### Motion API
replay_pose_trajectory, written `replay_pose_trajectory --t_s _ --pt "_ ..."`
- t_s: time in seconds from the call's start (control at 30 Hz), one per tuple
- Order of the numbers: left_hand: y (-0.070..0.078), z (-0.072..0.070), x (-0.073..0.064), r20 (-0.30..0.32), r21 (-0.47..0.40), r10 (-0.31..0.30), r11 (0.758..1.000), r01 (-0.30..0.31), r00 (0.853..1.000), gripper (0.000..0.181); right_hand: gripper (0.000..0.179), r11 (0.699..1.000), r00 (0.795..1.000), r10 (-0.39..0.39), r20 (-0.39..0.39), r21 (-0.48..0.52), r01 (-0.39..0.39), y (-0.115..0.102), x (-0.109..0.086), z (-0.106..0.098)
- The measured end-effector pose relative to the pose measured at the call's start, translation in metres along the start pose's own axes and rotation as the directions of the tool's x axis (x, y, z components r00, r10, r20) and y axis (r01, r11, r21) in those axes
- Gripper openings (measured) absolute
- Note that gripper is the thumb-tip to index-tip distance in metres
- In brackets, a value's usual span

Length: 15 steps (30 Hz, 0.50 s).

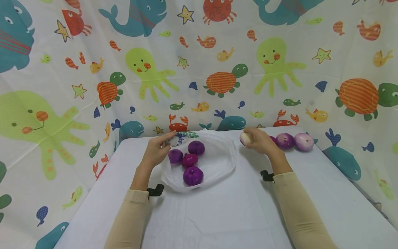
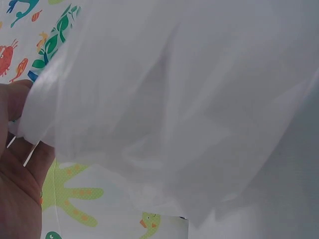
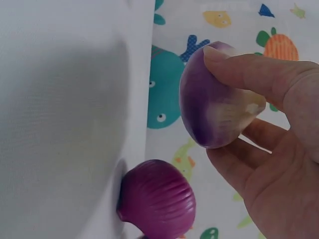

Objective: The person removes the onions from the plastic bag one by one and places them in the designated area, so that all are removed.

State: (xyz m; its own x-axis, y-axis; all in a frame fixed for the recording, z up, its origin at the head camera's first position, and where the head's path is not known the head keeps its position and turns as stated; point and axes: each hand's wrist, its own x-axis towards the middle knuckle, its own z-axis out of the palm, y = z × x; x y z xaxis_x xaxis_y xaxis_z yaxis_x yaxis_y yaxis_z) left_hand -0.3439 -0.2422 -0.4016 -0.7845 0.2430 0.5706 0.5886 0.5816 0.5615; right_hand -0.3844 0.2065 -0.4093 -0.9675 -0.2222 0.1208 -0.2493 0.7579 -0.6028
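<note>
My left hand (image 1: 153, 152) pinches the left rim of a white plastic bag (image 1: 219, 157) that lies spread open on the table. In the left wrist view the thin film of the bag (image 2: 124, 109) hangs from between thumb and fingers. Several purple onions (image 1: 193, 176) sit inside it, one magenta onion (image 1: 189, 160) among them. To the right of the bag, my right hand (image 1: 262, 141) grips a purple and white onion (image 3: 204, 99) between thumb and fingers, raised above the table. Below it in the right wrist view is a magenta onion (image 3: 158, 199).
At the table's back right, a purple onion (image 1: 285, 141) and a paler onion (image 1: 304, 142) stand in a row with the magenta one, which the right hand partly hides. A curtain (image 1: 199, 52) printed with sea animals hangs behind the white table (image 1: 217, 221).
</note>
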Motion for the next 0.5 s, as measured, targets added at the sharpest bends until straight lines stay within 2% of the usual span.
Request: replay_pose_trajectory --t_s 0.27,0.5 --pt "-0.001 0.001 0.000 -0.001 0.000 -0.001 1.000 0.001 1.000 0.051 0.071 0.998 0.998 0.058 0.032 0.001 -0.058 0.005 0.001 0.004" --pt "0.000 0.000 0.000 0.000 0.000 -0.001 1.000 0.001 1.000 0.051 0.070 0.997 0.997 0.073 0.035 -0.013 -0.073 0.012 0.002 0.007"
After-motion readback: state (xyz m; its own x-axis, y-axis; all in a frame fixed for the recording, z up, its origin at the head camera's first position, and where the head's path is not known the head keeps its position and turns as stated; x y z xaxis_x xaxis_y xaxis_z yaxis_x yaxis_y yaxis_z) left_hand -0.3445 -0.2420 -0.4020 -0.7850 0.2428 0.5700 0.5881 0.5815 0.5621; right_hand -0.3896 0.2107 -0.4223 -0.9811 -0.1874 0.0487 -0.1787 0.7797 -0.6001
